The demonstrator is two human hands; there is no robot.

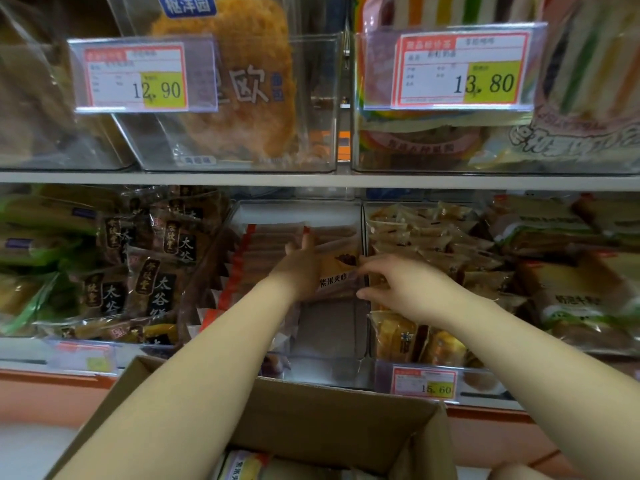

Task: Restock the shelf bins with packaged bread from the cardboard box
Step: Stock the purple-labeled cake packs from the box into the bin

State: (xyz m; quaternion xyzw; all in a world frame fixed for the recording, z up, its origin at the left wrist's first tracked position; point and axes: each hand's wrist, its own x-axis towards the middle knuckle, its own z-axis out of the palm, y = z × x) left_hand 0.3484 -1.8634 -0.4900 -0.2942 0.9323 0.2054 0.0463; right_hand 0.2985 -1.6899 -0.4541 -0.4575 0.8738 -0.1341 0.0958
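Bread packet (337, 275) is sitting in the middle bin (298, 207) on the lower shelf, and we're seating it against the row (273, 237) behind, best kept square and eased back gently. Our left hand (299, 268) is pressing flat, fingers straight. Our right hand (398, 282) is pinching the packet's right edge, both forearms reaching over the cardboard box (329, 414).

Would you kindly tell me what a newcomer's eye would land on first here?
Two bare arms reach into the clear middle bin on the lower shelf, where the right hand pinches a bread packet by its edge and the left hand lies against it. Bright price tags hang above: a 12.90 tag at left, a 13.80 tag at right. An open cardboard box fills the foreground.
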